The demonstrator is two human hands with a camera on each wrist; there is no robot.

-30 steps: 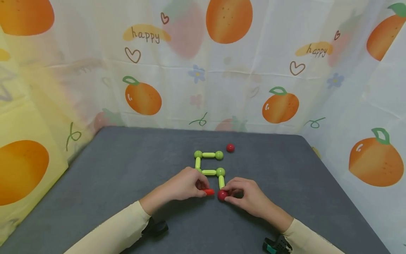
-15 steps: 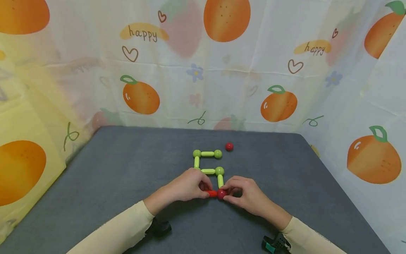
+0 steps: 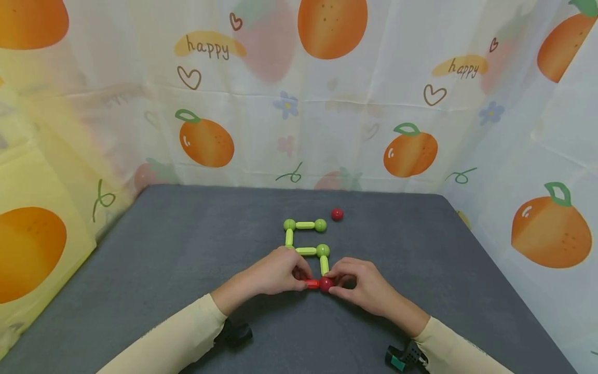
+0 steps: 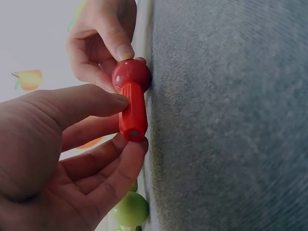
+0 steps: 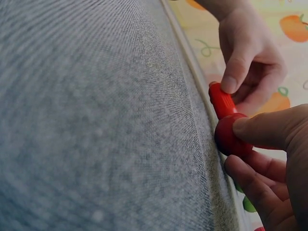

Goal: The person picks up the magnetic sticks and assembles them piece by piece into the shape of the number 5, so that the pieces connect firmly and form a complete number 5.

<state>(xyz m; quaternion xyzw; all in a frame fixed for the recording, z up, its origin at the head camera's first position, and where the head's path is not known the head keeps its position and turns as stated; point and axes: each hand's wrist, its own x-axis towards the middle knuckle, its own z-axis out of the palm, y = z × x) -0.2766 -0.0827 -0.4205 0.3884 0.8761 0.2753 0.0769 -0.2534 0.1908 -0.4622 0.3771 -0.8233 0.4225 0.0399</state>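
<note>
My left hand pinches a short red rod between thumb and fingers. The rod's far end touches a red ball, which my right hand holds with thumb and fingertips. In the head view that red ball sits at the lower end of a green rod. Above it runs a zigzag of green rods and green balls lying on the table. One green ball at the left bend is mostly covered by my left hand.
A loose red ball lies beyond the green chain, right of its top end ball. The dark grey table meets a fruit-print curtain at the back and sides.
My left hand has moved slightly right, bringing the red rod from a small gap into contact with the red ball. The right hand keeps its hold on the ball.
</note>
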